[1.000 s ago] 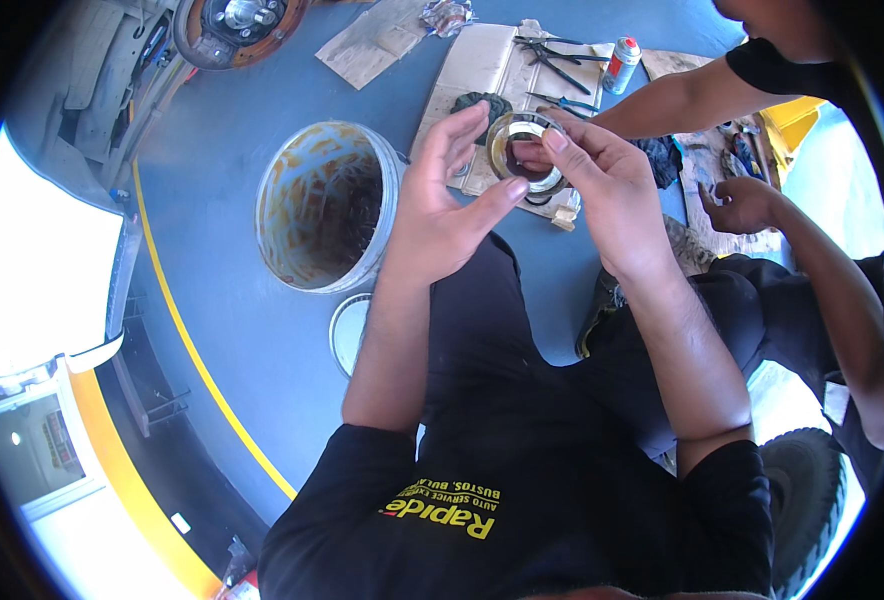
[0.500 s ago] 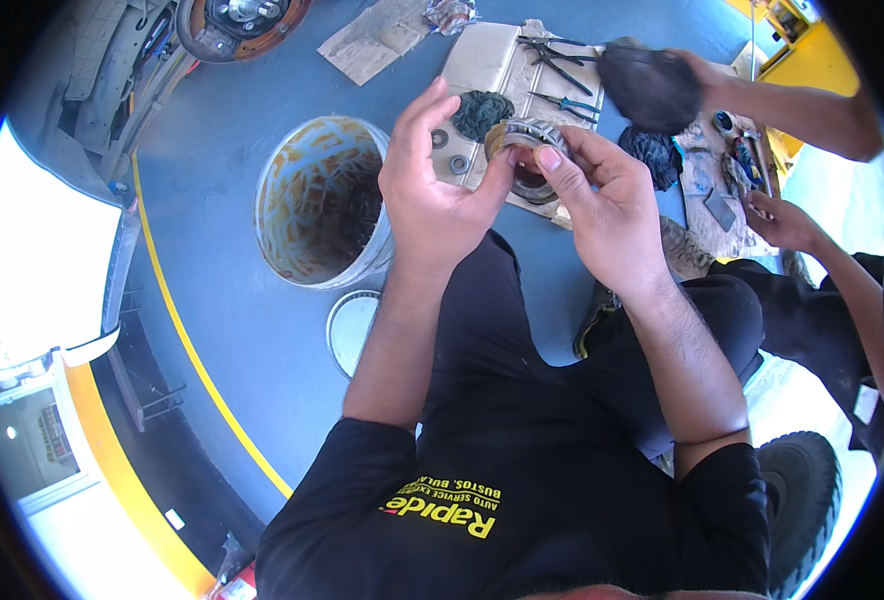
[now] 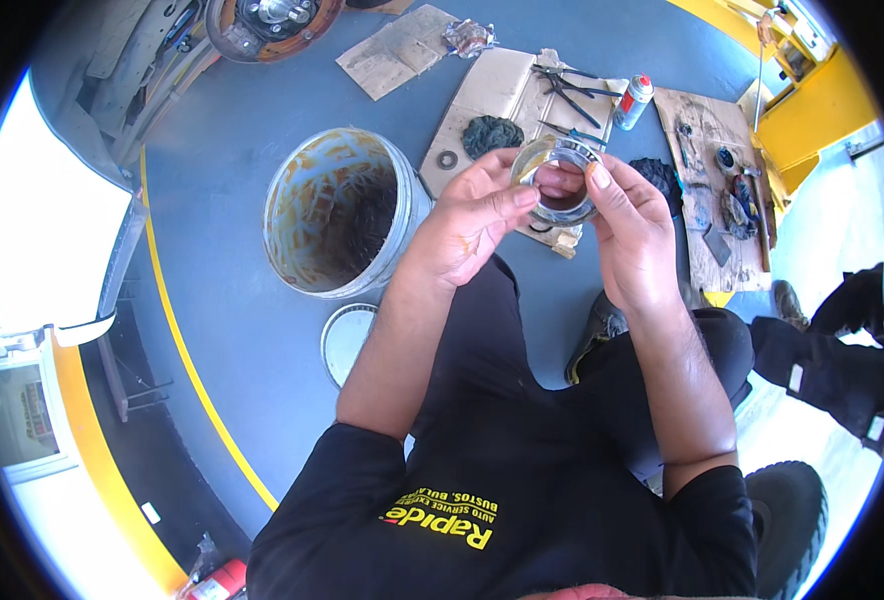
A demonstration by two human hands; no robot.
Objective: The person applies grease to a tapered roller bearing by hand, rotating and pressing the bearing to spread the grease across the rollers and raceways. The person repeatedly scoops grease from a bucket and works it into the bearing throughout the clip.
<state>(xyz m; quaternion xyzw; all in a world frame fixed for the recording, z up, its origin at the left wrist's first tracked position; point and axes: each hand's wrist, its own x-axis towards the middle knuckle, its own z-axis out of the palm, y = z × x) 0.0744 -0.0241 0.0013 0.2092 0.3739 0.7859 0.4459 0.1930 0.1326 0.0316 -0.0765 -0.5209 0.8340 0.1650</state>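
Between my two hands, above my knees, is a metal roller bearing [image 3: 531,160], a wide ring with a smear of yellowish grease on its left side. My left hand [image 3: 469,222] pinches its left edge, the thumb across the front. On the opposite edge, my right hand [image 3: 636,228] grips with the thumb on the rim. Fingertips show through the bearing's open middle. Behind it lies cardboard [image 3: 487,85] with a dark rag [image 3: 491,136], a small ring [image 3: 447,159] and several pliers [image 3: 568,95].
A grease-smeared bucket [image 3: 414,215] stands left of my hands, a round lid [image 3: 346,340] beside it. A spray can [image 3: 634,103] stands at the cardboard's right edge. Further right, a board [image 3: 702,110] carries tools and rags. A co-worker's dark-clothed leg [image 3: 812,365] is at the right.
The bearing has turned so its opening faces me more, and my left fingers have closed in on it. The co-worker's hands and the dark cloth have left, revealing the spray can.
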